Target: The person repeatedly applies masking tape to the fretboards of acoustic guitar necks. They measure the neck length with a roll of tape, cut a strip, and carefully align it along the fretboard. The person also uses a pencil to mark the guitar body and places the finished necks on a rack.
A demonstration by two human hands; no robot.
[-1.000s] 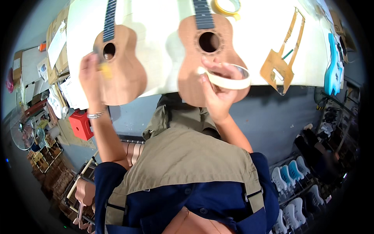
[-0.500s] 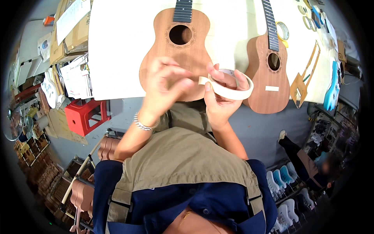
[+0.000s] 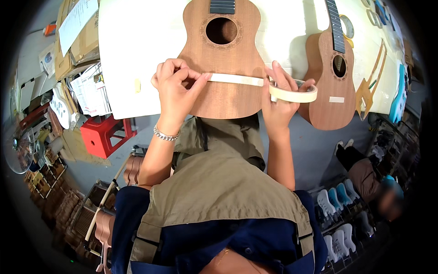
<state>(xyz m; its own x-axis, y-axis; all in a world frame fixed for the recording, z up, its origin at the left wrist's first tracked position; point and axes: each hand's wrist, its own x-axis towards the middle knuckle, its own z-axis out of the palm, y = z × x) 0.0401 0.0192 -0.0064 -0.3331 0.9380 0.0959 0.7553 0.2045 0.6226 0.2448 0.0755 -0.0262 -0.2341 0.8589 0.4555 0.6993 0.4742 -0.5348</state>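
Observation:
A strip of whitish masking tape [image 3: 236,79] stretches across the lower body of a brown wooden ukulele [image 3: 223,104], below its round soundhole. At the strip's left end, my left hand [image 3: 175,91] is closed, thumb and forefinger pinching the tape. My right hand [image 3: 280,107] grips the tape roll [image 3: 301,96] at the other end, with fingers passing through the ring. Whether the strip touches the wood along its length I cannot tell. To the right lies a second ukulele [image 3: 326,114] with a short pale strip [image 3: 336,99] on its lower body.
The pale worktable [image 3: 137,59] carries a yellow tape roll [image 3: 347,27] and a wooden template [image 3: 363,98] at right. Cardboard boxes [image 3: 84,39] and papers line the left. A red stool [image 3: 98,139] stands below. Another person [image 3: 365,176] is at the lower right, beside racked instrument bodies [image 3: 340,198].
My hands have moved apart, drawing a long strip of tape off the roll. Both ukuleles appear shifted rightward in the view.

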